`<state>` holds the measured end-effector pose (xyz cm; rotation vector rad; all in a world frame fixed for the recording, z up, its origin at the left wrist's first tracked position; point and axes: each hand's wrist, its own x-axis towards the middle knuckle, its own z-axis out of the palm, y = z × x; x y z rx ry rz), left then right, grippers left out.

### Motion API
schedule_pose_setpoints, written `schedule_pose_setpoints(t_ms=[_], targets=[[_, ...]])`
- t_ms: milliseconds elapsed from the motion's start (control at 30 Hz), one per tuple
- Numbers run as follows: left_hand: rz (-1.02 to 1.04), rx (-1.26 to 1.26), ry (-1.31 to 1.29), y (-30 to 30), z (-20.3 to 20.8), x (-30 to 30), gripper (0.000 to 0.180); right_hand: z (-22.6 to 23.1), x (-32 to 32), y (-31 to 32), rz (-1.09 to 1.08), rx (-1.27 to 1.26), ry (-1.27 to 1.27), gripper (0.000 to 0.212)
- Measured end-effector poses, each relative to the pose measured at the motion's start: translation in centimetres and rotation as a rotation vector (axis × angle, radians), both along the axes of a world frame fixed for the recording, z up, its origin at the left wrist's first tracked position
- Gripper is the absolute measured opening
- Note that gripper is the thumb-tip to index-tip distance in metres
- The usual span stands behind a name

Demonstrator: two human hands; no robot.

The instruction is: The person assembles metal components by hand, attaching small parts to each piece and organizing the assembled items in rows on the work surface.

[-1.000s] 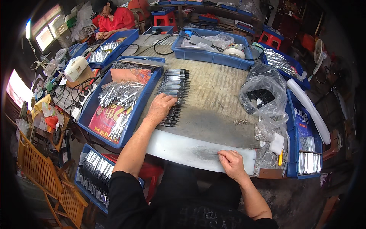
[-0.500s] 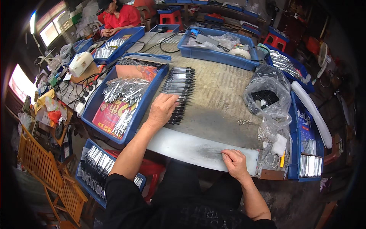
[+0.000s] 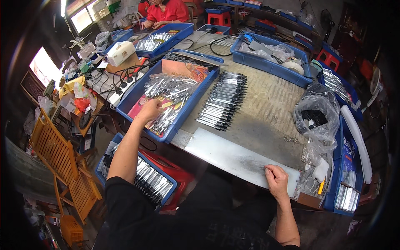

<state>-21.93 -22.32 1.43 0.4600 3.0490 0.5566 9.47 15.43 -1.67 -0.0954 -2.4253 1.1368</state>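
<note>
My left hand (image 3: 150,111) is over the near part of a blue tray (image 3: 188,104), among silver pen barrels (image 3: 170,117). Its fingers are curled together, and what lies between them is hidden. To the right of that tray, a row of silver and black pens (image 3: 225,98) lies side by side on the table (image 3: 260,106). My right hand (image 3: 277,180) rests at the right end of a pale, smooth board (image 3: 233,154) along the front edge. Its fingers are bent in with the thumb against them; anything inside cannot be made out.
A blue bin (image 3: 271,62) with plastic bags stands at the back. On the right are a clear bag (image 3: 316,116) with black contents, scissors (image 3: 310,183) and a yellow-handled tool (image 3: 321,186). Another pen tray (image 3: 155,179) sits low at left. A person in red (image 3: 166,12) sits across.
My left hand has left the row of pens and moved left into the blue tray. My right hand stays at the board's end. The view has swung to the left.
</note>
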Motion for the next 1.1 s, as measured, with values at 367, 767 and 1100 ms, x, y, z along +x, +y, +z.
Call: schedule_pose_setpoints(t_ms=[367, 767, 1100], targets=[[-0.083, -0.052, -0.222, -0.5, -1.7, -2.6, 0.019, 0.2, -0.2, 0.1, -0.01, 0.092, 0.04, 0.009], [-0.255, 0.823, -0.277, 8.9, 7.0, 9.1, 0.021, -0.2, 0.1, 0.6, 0.018, 0.089, 0.023, 0.008], [-0.552, 1.148, -0.834, 21.1, 0.9, 21.3, 0.01, 2.4, 1.4, -2.0, 0.218, -0.284, -0.043, 0.017]])
